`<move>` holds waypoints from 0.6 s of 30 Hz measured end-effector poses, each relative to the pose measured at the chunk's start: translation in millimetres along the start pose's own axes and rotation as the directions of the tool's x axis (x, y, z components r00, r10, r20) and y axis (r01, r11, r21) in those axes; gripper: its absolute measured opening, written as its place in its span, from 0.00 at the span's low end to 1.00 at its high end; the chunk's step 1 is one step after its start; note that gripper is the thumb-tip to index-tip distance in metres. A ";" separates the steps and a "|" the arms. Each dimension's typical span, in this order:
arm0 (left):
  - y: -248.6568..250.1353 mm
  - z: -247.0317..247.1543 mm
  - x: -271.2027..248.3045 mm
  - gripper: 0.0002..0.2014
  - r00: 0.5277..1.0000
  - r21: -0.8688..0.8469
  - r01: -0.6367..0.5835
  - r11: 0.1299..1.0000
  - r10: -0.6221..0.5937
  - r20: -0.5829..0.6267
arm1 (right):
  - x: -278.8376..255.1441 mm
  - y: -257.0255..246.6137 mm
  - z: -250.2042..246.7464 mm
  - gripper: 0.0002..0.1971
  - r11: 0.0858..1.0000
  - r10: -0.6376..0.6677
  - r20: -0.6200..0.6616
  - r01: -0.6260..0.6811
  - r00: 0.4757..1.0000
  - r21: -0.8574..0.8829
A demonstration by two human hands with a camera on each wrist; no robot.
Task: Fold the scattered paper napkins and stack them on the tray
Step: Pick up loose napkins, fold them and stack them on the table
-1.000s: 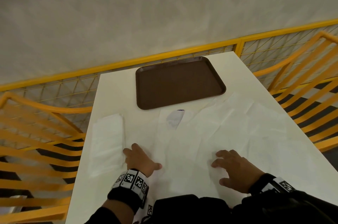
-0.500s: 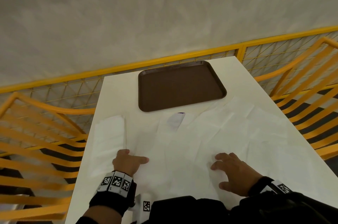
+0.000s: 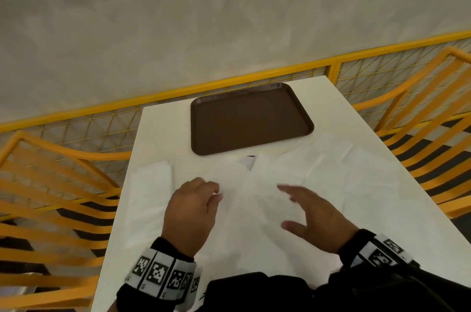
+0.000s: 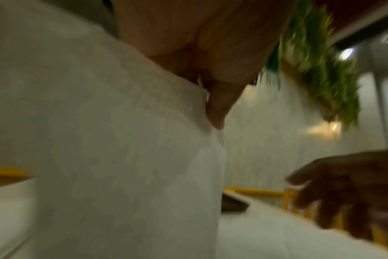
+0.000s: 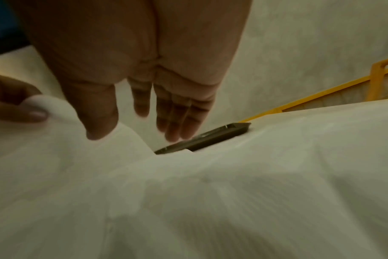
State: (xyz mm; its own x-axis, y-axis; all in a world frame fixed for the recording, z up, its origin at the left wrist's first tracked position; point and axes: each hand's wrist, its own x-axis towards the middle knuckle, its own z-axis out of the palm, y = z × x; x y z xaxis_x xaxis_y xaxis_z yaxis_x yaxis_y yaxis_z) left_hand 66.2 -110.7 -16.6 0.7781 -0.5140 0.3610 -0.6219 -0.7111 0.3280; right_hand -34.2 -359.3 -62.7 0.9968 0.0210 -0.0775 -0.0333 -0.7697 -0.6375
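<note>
Head view: thin white napkins (image 3: 318, 169), creased and overlapping, spread flat across the near half of the white table (image 3: 163, 128). One napkin (image 3: 234, 184) lifted at its edge, pinched by the left hand (image 3: 191, 207), fingers curled on the paper. Right hand (image 3: 313, 217) just above the sheets, fingers straight and spread, gripping nothing. Folded stack (image 3: 150, 189) at the table's left side. Brown tray (image 3: 251, 118), smooth, rounded corners, bare, at the far end. Checker-patterned wristbands (image 3: 160, 273) on both wrists; no readable writing. Yellow slatted chairs (image 3: 51, 184) and wire railing (image 3: 382, 74) around.
</note>
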 end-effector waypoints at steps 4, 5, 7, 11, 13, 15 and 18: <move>25.0 -49.7 28.8 0.13 0.941 0.000 -0.302 0.953 0.298 0.162 | 33.8 -36.5 -29.5 0.53 0.991 -0.131 -0.164 0.132 0.978 -0.004; 28.8 -60.3 34.5 0.13 0.923 -0.010 -0.343 0.939 0.339 0.180 | 40.8 -46.4 -38.5 0.52 0.988 -0.151 -0.171 0.153 0.974 -0.003; 32.5 -76.5 43.1 0.10 0.910 -0.053 -0.370 0.927 0.374 0.178 | 50.1 -63.4 -55.6 0.44 0.985 -0.161 -0.150 0.169 0.976 0.042; 29.8 -96.8 51.5 0.07 0.974 -0.372 -0.154 0.915 0.204 0.097 | 52.3 -81.1 -81.0 0.16 0.952 -0.157 -0.112 0.180 0.981 0.248; 19.2 -97.7 52.2 0.17 0.982 -0.632 0.111 0.767 0.012 0.188 | 48.3 -85.0 -89.4 0.12 0.900 -0.110 -0.106 0.145 0.988 0.410; -1.0 -85.0 48.0 0.34 0.937 -0.823 0.346 0.451 -0.112 0.332 | 44.7 -84.4 -93.6 0.13 0.792 -0.043 -0.107 0.099 0.993 0.603; -17.2 -54.4 31.9 0.53 0.851 -0.852 0.516 0.087 -0.161 0.499 | 42.3 -77.1 -90.4 0.18 0.597 0.049 -0.084 0.038 0.995 0.801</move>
State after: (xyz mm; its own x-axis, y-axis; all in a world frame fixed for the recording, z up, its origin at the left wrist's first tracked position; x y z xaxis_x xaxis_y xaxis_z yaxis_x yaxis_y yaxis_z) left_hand 96.9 -88.8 36.8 0.8065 -0.5628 -0.1812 0.2723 0.0816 0.9587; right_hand 17.1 -356.8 52.5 0.9965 -0.0703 -0.0442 -0.0406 0.0521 -0.9978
